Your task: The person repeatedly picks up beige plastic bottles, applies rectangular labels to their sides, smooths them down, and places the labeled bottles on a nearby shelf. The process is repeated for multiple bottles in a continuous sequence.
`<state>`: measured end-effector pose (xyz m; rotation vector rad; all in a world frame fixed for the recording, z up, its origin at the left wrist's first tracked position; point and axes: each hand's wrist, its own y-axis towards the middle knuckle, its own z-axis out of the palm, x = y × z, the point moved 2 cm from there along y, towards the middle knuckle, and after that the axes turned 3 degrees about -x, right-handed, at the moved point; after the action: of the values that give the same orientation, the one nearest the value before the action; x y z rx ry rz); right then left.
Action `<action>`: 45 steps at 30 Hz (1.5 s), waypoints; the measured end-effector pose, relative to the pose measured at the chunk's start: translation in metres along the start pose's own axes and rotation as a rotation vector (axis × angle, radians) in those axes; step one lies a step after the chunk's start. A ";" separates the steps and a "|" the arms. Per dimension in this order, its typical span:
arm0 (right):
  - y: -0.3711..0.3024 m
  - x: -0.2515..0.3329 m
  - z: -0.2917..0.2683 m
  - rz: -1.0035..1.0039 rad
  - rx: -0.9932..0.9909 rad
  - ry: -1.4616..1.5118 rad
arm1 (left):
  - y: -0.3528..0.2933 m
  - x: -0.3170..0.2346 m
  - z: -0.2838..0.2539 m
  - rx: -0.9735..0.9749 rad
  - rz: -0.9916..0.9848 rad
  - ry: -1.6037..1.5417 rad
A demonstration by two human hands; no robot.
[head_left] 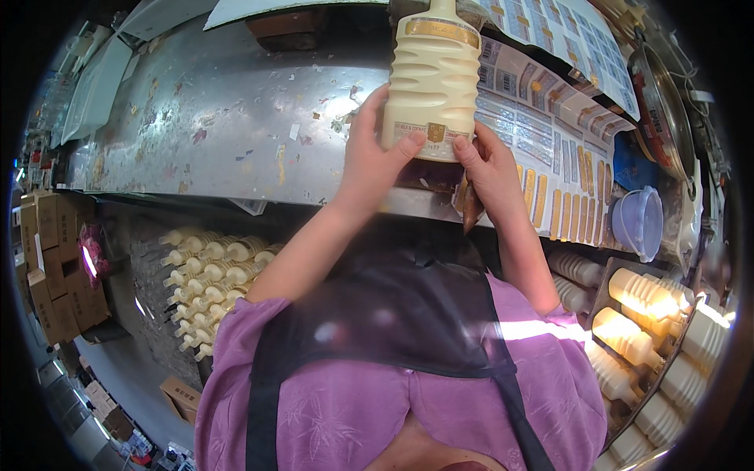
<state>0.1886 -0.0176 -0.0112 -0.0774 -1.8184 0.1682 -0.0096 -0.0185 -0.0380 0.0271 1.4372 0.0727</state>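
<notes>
Rows of cream bottles (208,275) lie low at the left, below the metal table (220,118). The left hand (373,161) clasps the ribbed cream bottle (433,74) upright above the table edge, thumb pressed on its lower label. The right hand (491,169) pinches the bottle's base from the right. Label sheets (550,149) lie beside it; more bottles fill a tray (652,337) at the right.

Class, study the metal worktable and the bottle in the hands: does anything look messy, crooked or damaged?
The metal worktable is littered with small torn paper scraps and stains. The cream ribbed bottle, held by the left hand and right hand, looks intact; its lower label appears straight.
</notes>
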 end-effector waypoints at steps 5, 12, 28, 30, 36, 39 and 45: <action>0.000 0.000 0.001 0.001 -0.002 0.013 | 0.000 -0.002 0.002 -0.014 0.002 -0.041; -0.001 0.003 -0.002 0.042 -0.026 0.046 | 0.001 -0.003 0.004 -0.055 0.037 -0.043; -0.013 0.072 -0.005 -1.045 -0.277 -0.663 | -0.011 -0.010 0.005 -0.114 0.232 0.514; -0.031 0.065 0.001 -1.155 -0.070 -0.695 | -0.005 -0.001 0.003 -0.093 0.070 0.024; -0.046 0.060 0.008 -0.680 -0.163 -0.457 | -0.007 -0.003 0.004 -0.073 -0.015 -0.229; -0.037 0.048 0.004 -0.432 -0.346 -0.243 | -0.004 -0.002 0.004 -0.128 0.135 0.243; -0.024 -0.009 -0.014 -0.111 -0.360 -0.050 | -0.004 0.006 0.001 -0.096 0.178 0.395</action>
<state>0.2048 -0.0417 -0.0126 -0.2263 -1.8802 -0.2391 -0.0074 -0.0224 -0.0441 0.0639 1.8217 0.3071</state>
